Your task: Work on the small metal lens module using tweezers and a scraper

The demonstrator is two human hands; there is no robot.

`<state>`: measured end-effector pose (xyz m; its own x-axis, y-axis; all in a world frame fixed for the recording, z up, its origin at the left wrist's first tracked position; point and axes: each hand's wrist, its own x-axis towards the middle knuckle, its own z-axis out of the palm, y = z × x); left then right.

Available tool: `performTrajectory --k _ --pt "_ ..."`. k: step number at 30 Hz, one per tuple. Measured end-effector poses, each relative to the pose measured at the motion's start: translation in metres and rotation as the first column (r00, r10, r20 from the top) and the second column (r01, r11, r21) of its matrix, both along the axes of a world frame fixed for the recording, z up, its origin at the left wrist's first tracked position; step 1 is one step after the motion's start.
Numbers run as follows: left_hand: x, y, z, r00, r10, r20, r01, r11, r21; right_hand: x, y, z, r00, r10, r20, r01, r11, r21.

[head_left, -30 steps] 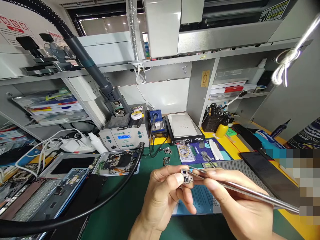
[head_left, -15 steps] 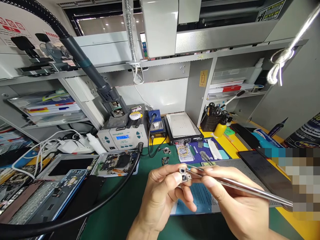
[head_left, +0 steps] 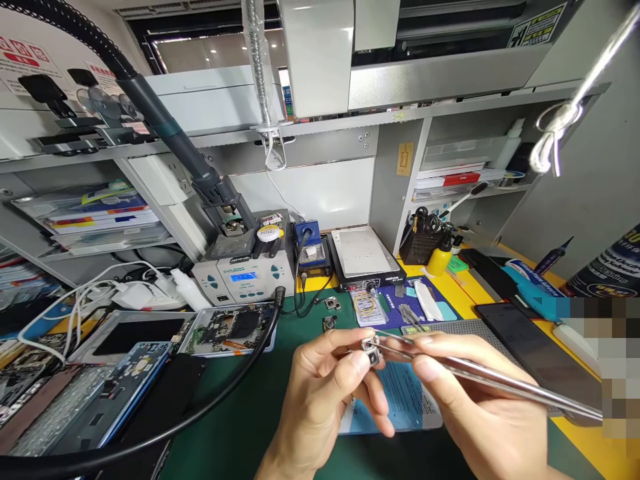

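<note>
Between the thumb and forefinger of my left hand [head_left: 325, 393] is a small metal-framed phone camera module [head_left: 371, 351] with two dark square lens openings. My right hand [head_left: 470, 393] grips a pair of silver tweezers [head_left: 505, 383] in a pen-like hold. The tips of the tweezers are at the module's right and upper edge; whether they pinch it I cannot tell. Beyond my left hand, two more small camera modules lie on the green mat, one [head_left: 332, 303] behind the other [head_left: 329, 323]. A blue printed sheet [head_left: 403, 400] lies below my hands.
A black hose [head_left: 220, 397] curves across the left side from the hot-air station [head_left: 240, 277]. Opened phone parts [head_left: 127, 393] and a tray with circuit boards [head_left: 187, 343] lie left. A dark phone [head_left: 530, 353], a perforated grey mat [head_left: 465, 328] and a yellow bottle [head_left: 438, 259] are on the right.
The camera module has tilted in my left fingers and sits slightly further right. My right hand and the tweezers have shifted slightly right, with the tips still at the module.
</note>
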<state>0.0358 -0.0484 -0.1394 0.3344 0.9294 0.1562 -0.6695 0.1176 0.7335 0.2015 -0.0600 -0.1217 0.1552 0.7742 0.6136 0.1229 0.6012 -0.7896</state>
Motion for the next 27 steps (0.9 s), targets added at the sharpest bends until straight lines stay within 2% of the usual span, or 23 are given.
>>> performTrajectory --k 6,10,14,16,19,22,24,27 --pt "-0.001 0.000 -0.002 0.997 0.063 -0.047 -0.061 0.997 0.047 0.000 0.001 -0.002 0.997 0.033 -0.075 -0.034 0.999 -0.015" --pt "0.001 -0.003 0.000 0.990 0.105 -0.092 -0.100 0.993 0.065 0.000 0.001 -0.004 0.982 0.097 -0.161 -0.105 0.994 -0.044" --pt "0.005 -0.010 0.006 0.930 0.269 -0.251 -0.260 0.963 0.068 0.001 0.003 -0.004 0.952 0.185 -0.246 -0.209 0.975 -0.077" --pt "0.008 -0.012 0.008 0.853 0.377 -0.362 -0.353 0.926 0.134 0.002 0.005 -0.004 0.931 0.229 -0.285 -0.267 0.958 -0.101" --pt "0.011 -0.012 0.007 0.678 0.558 -0.478 -0.433 0.829 0.353 0.004 0.011 -0.003 0.890 0.297 -0.347 -0.362 0.921 -0.141" --pt "0.012 -0.008 0.005 0.515 0.713 -0.476 -0.429 0.695 0.577 0.005 0.018 -0.002 0.849 0.339 -0.406 -0.443 0.875 -0.194" --pt "0.012 -0.006 0.002 0.437 0.778 -0.450 -0.412 0.619 0.669 0.006 0.021 -0.001 0.831 0.346 -0.437 -0.475 0.850 -0.230" --pt "0.012 -0.006 0.001 0.379 0.818 -0.433 -0.386 0.565 0.729 0.005 0.024 0.000 0.827 0.337 -0.450 -0.485 0.833 -0.267"
